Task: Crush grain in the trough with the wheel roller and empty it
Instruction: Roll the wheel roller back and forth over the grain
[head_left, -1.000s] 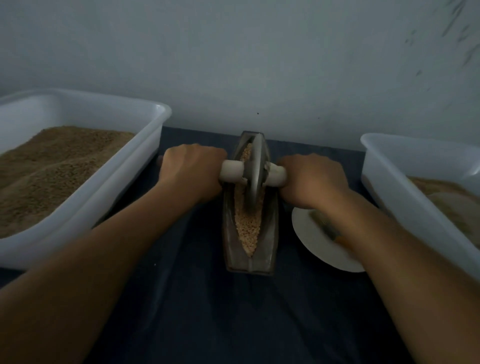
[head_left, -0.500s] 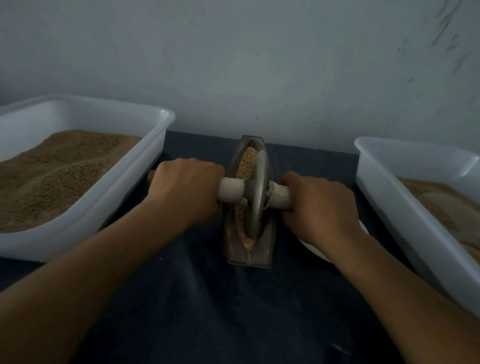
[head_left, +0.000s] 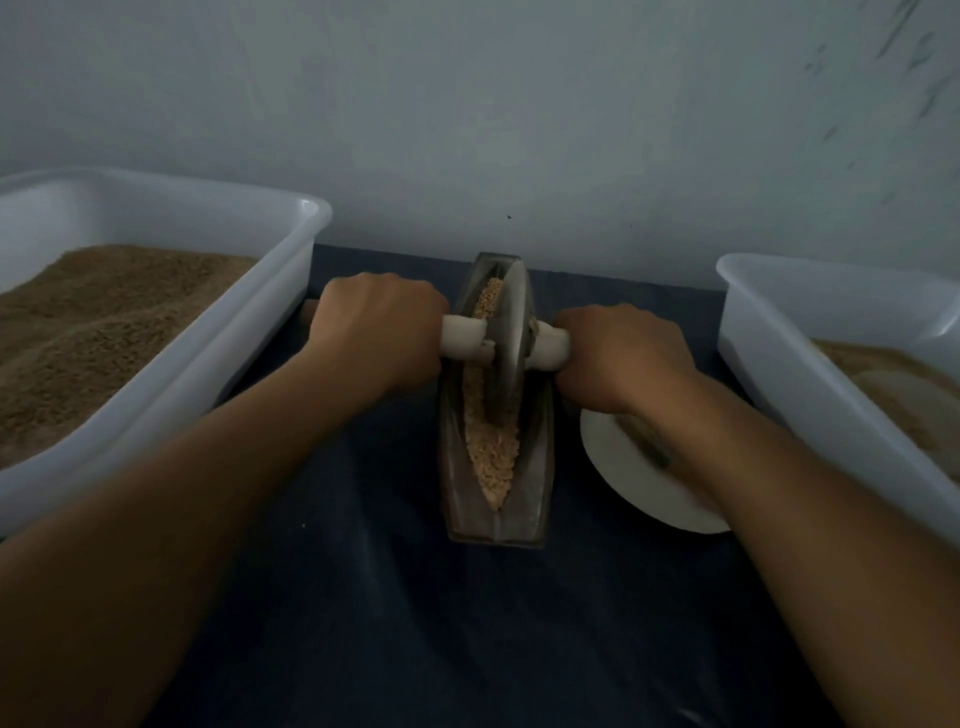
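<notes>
Nearest the camera, two bare forearms enter from the lower corners and cover much of the dark blue cloth (head_left: 405, 613) spread over the table; the light is dim and detail is poor. Midway up the cloth stands the narrow boat-shaped trough (head_left: 537, 467), long axis running away from the viewer, its near end blunt and closed. Pale crushed grain (head_left: 493, 452) fills the near part of the groove; more grain shows at the far end, the stretch between hidden by the wheel. Just right of the trough lies a white plate (head_left: 623, 478), partly covered by the right wrist; something dark lies on it, too blurred to identify. The wheel roller (head_left: 506, 345) stands upright on edge in the groove, toward the far half, its disc seen nearly edge-on. The left hand (head_left: 382, 330) is curled round the pale handle on its side, the handle tip poking out past the knuckles. The right hand (head_left: 623, 356) grips the opposite handle, fingertips hidden underneath. Flanking these, a white tub on the left (head_left: 249, 358) holds brown grain, and a white tub on the right (head_left: 769, 332) holds paler material, both cut off by the frame edges. Beyond is a plain grey wall (head_left: 519, 130).
</notes>
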